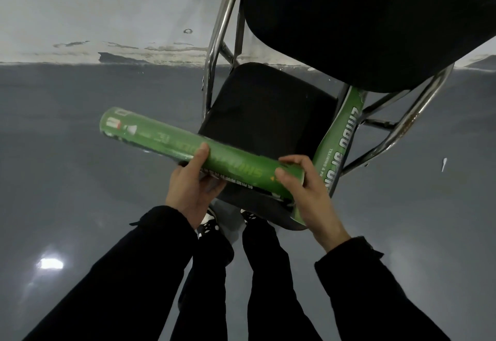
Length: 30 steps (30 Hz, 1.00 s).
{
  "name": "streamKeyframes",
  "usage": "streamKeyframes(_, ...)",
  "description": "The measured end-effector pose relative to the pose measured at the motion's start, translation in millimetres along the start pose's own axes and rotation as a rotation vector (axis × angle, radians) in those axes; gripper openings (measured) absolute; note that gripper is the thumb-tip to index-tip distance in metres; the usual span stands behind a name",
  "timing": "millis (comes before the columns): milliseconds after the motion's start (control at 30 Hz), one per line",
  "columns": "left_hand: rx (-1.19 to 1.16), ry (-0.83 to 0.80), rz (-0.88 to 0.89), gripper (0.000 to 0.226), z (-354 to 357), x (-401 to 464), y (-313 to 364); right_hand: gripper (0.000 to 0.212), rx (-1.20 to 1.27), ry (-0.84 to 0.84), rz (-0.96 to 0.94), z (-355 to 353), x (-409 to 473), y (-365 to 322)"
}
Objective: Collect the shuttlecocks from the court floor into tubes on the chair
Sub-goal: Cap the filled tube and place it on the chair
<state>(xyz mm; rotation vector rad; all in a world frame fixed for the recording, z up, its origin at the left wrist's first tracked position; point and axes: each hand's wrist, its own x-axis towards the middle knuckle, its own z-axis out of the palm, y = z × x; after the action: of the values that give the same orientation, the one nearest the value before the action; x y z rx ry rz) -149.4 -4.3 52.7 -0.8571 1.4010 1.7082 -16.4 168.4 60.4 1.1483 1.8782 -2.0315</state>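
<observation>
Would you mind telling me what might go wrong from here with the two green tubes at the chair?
The held tube juts far left of the left hand, so it could tip if the right hand releases its end. The second tube lies along the chair seat edge; a nudge may roll it off.

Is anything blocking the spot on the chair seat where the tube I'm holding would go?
Nothing visible blocks it. The held tube, gripped by the left hand and right hand, hangs over bare chair seat; the second tube lies along its right edge.
</observation>
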Motion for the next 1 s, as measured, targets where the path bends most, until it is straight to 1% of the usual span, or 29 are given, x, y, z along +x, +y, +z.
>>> streamKeyframes(67,0.058,-0.007,-0.010,0.030,12,5,1,0.051,-0.168,-0.159,0.087,-15,-7,4)
streamKeyframes(100,0.082,-0.012,-0.006,0.036,18,7,-1,0.059,-0.205,-0.213,0.135,-19,-11,7)
streamKeyframes(133,0.096,-0.031,0.004,0.041,24,9,-5,0.063,-0.193,-0.224,0.170,-21,-15,10)
streamKeyframes(233,0.168,-0.150,0.002,0.060,42,6,-34,0.059,-0.078,-0.123,0.191,-22,-25,21)
streamKeyframes(267,0.215,-0.178,-0.005,0.067,46,3,-44,0.059,-0.083,-0.088,0.190,-21,-27,26)
streamKeyframes(333,0.267,-0.205,0.002,0.072,49,1,-59,0.062,-0.091,-0.049,0.198,-22,-29,34)
streamKeyframes(400,0.297,-0.217,0.007,0.075,45,4,-67,0.063,-0.097,-0.078,0.248,-25,-31,43)
streamKeyframes(433,0.323,-0.218,0.011,0.076,42,4,-70,0.061,-0.122,-0.126,0.271,-28,-31,48)
streamKeyframes(467,0.363,-0.217,0.017,0.078,38,2,-74,0.055,-0.137,-0.173,0.289,-29,-32,54)
streamKeyframes(500,0.423,-0.216,0.022,0.079,32,0,-78,0.046,-0.116,-0.178,0.291,-30,-33,60)
streamKeyframes(533,0.507,-0.219,0.024,0.081,26,-3,-83,0.035,-0.076,-0.114,0.274,-30,-34,65)
streamKeyframes(567,0.608,-0.229,0.026,0.084,21,-5,-86,0.026,-0.048,0.022,0.248,-30,-34,68)
streamKeyframes(600,0.711,-0.240,0.036,0.091,16,-7,-87,0.021,-0.049,0.192,0.227,-32,-33,70)
streamKeyframes(633,0.807,-0.236,0.054,0.097,12,-5,-88,0.021,-0.081,0.358,0.212,-34,-31,73)
streamKeyframes(667,0.885,-0.213,0.075,0.102,8,1,-87,0.026,-0.129,0.484,0.207,-37,-28,75)
streamKeyframes(700,0.946,-0.181,0.101,0.104,6,9,-87,0.036,-0.176,0.557,0.217,-41,-24,78)
streamKeyframes(733,0.999,-0.148,0.126,0.105,4,19,-87,0.049,-0.210,0.578,0.243,-45,-19,82)
streamKeyframes(800,1.080,-0.099,0.156,0.106,8,39,-84,0.074,-0.207,0.521,0.325,-50,-7,91)
streamKeyframes(833,1.108,-0.083,0.174,0.107,11,49,-83,0.082,-0.183,0.482,0.343,-51,-1,95)
streamKeyframes(933,1.186,-0.059,0.241,0.108,17,71,-82,0.090,-0.115,0.388,0.378,-46,14,111)
streamKeyframes(1000,1.251,-0.069,0.265,0.106,21,80,-81,0.092,-0.103,0.373,0.404,-42,20,116)
